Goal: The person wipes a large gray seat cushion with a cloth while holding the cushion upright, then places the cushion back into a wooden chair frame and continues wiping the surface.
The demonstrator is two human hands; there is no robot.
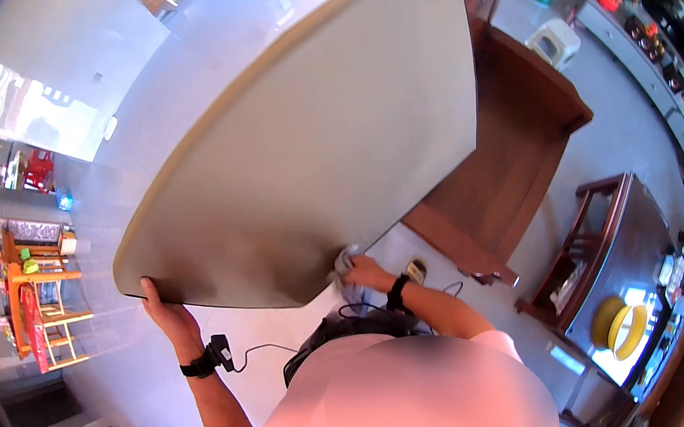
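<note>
A large flat grey panel (319, 144) with a tan edge stretches from just in front of me toward the top of the view. At its near left corner, my left hand (170, 319) grips the rim, the thumb lying on the upper face and the fingers partly hidden. My right hand (369, 273) holds a crumpled grey cloth (345, 266) against the panel's near right edge. Dark smudgy shading lies on the near part of the panel; whether it is shadow or dirt I cannot tell. Both wrists wear black straps.
Right of the panel stands a brown wooden bench (504, 151), partly covered by it. Farther right is a dark-topped table (633, 237) bearing a yellow ring-shaped object (620, 328). A white plastic stool (554, 43) stands behind. A wooden rack (41, 294) is at left. A cable (269, 346) trails from my left wrist.
</note>
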